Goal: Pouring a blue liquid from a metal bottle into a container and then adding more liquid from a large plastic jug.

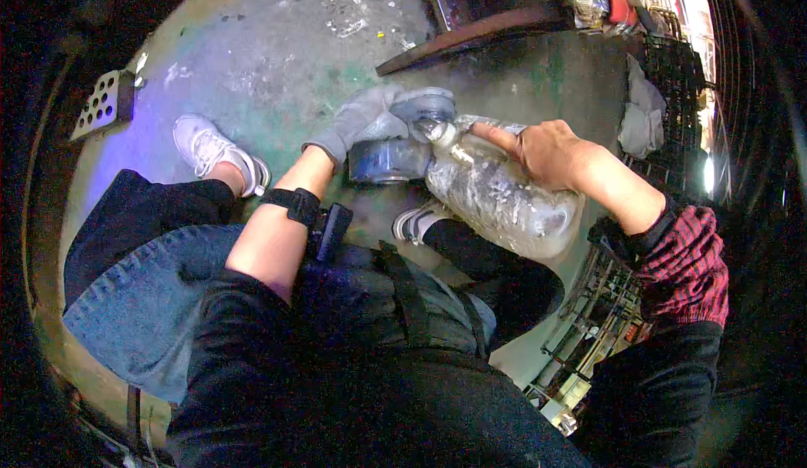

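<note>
The large clear bottle (504, 191) is located in front of the body, above the floor (277, 56) and toward its right edge. It is gripped from above by the bare right hand (551, 153), with the fingers closed over the upper side of the body and one finger directed toward the neck (440, 132). The round cup (423, 103) is gripped at its left side by the gloved left hand (361, 122), the fingers being closed on it.

The long axis of the bottle is set obliquely: the neck is pointed away and to the left, and the base is turned toward the right knee. The neck is brought up to the near side of the cup; whether contact is made cannot be told. The neck is situated between the hands, with the cup to its upper left.

The blue-tinted tub (388, 161) is positioned just below the cup, left of the bottle's shoulder. The left hand is nearer to the tub; its support on the floor cannot be confirmed.
</note>
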